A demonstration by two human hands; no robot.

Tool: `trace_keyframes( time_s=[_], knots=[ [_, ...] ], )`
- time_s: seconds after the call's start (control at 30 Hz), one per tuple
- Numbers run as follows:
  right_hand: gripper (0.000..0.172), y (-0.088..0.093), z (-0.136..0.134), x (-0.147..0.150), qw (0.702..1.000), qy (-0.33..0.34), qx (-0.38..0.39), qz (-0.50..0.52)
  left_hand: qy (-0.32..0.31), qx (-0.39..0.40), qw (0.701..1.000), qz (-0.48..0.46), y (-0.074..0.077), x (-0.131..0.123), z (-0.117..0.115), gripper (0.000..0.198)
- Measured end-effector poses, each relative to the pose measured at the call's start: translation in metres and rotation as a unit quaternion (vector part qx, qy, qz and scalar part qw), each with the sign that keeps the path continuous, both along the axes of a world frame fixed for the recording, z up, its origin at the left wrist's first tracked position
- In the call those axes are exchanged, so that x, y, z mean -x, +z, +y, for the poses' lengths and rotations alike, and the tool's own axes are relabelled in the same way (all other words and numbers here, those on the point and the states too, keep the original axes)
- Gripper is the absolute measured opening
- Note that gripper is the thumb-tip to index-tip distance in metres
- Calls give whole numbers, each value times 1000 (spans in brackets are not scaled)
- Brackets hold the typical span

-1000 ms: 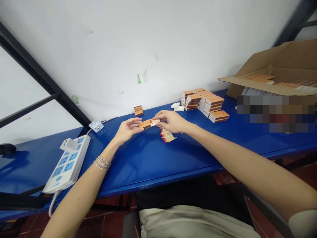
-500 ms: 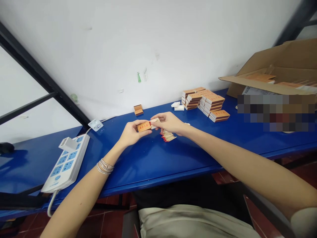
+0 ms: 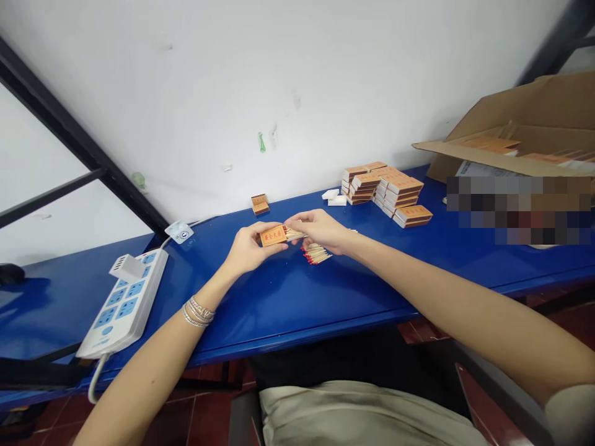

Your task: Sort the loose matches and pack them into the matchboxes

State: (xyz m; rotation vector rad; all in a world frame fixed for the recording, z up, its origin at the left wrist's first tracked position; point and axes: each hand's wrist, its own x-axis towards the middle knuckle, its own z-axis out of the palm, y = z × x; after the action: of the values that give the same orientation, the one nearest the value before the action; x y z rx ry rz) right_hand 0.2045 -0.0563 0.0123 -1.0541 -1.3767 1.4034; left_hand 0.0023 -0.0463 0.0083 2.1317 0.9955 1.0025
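My left hand [image 3: 248,248] grips an orange matchbox sleeve [image 3: 273,235] above the blue table [image 3: 260,297]. My right hand [image 3: 320,229] pinches the inner tray of matches [image 3: 294,233], which sticks out of the sleeve's right end. A loose pile of red-tipped matches [image 3: 317,254] lies on the table just below my right hand. Silver bracelets circle my left wrist.
Stacks of orange matchboxes [image 3: 388,192] stand at the back right, with two white trays [image 3: 335,198] beside them. A single matchbox [image 3: 260,204] rests near the wall. A white power strip [image 3: 125,303] lies at the left. An open cardboard box [image 3: 515,142] sits far right.
My left hand turned the sleeve so its printed face shows, and the tray of matches has slid further into it. Both hands stayed over the same spot.
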Motion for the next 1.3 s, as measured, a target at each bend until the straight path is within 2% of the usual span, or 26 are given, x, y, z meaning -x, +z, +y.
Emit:
trace_keyframes(
  time_s=[0.1, 0.23, 0.37, 0.6, 0.83, 1.03, 1.17, 1.3],
  knots=[
    [11, 2, -2, 0, 1000, 11, 10, 18, 16, -14, 1000, 13, -1, 1, 1, 50],
    [17, 8, -6, 0, 998, 22, 45, 37, 31, -8, 999, 15, -1, 1, 1, 49],
    [11, 10, -6, 1, 998, 6, 60, 30, 29, -13, 999, 12, 0, 0, 0, 50],
    [12, 12, -7, 2, 998, 2, 62, 30, 45, -16, 999, 11, 0, -1, -1, 50],
    [29, 9, -7, 4, 998, -15, 57, 39, 78, 17, 997, 25, 0, -3, -4, 50],
    [19, 4, -5, 6, 999, -26, 34, 24, 75, 23, 997, 25, 0, -5, -6, 49],
    [18, 1, -5, 7, 999, -45, 8, -25, 75, 27, 996, 29, -1, -8, -9, 51],
    [15, 0, -4, 7, 998, -35, 11, -41, 77, 25, 996, 36, 0, -11, -12, 51]
  ],
)
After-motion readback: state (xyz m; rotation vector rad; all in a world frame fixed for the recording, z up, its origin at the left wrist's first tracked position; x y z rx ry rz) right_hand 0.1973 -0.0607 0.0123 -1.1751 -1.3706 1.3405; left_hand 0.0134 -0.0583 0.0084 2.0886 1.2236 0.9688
